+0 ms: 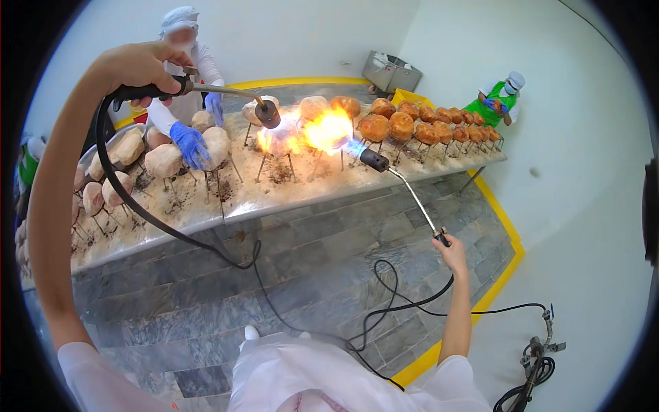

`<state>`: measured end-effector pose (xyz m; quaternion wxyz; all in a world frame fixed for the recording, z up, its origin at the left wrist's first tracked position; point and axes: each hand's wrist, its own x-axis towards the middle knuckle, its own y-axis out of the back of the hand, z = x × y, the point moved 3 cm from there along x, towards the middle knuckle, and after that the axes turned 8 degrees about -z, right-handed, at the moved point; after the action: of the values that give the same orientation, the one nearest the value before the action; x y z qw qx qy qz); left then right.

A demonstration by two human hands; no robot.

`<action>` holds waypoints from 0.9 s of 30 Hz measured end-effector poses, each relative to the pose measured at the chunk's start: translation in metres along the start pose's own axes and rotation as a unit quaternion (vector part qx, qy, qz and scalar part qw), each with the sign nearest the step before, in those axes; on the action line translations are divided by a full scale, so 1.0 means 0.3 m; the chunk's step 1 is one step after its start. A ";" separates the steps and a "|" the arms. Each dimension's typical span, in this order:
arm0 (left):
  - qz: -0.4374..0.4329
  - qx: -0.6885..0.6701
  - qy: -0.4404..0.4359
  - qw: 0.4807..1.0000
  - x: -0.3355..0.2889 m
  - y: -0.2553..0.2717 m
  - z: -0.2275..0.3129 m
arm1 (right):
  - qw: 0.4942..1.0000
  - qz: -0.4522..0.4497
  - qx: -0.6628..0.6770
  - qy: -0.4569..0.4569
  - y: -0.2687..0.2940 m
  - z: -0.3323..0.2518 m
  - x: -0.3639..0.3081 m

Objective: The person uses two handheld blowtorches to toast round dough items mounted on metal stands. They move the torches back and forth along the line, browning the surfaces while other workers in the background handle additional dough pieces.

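My left hand [147, 69] is wrapped round the black handle of a gas torch [226, 89], raised at the upper left. Its dark nozzle tilts down over the table. My right hand [451, 253] grips a second gas torch [417, 197] from below, its nozzle pointing up and left. Orange and blue flame [328, 129] spreads between the two nozzles. It partly hides the rounded lumps behind it, which look like meat on thin metal stands. Pale lumps [163, 161] stand left of the flame; browned ones [401, 126] stand to its right.
A co-worker's blue-gloved hand [190, 144] touches a pale lump on the long table [274, 199]. Another person in a green apron [489, 105] stands at the far right end. Black hoses [384, 309] trail over the tiled floor. A metal cart [390, 72] is by the wall.
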<state>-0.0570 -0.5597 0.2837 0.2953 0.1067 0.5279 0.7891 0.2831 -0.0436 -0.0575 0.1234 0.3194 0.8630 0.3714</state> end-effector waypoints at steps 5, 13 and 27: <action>0.004 -0.002 0.006 1.000 -0.024 -0.008 0.039 | 0.987 -0.023 0.127 -0.090 -0.140 0.072 -0.030; 0.002 -0.016 -0.006 1.000 0.032 -0.022 -0.090 | 0.982 -0.019 -0.187 0.023 0.150 -0.330 0.081; -0.081 -0.118 -0.050 0.988 0.217 0.108 -0.530 | 0.808 0.035 -0.586 0.052 0.144 -1.457 0.226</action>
<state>-0.1968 -0.6531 0.2366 0.3946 0.0674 0.4227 0.8131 0.0541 -0.2233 0.2785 0.2289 0.1970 0.4744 0.8269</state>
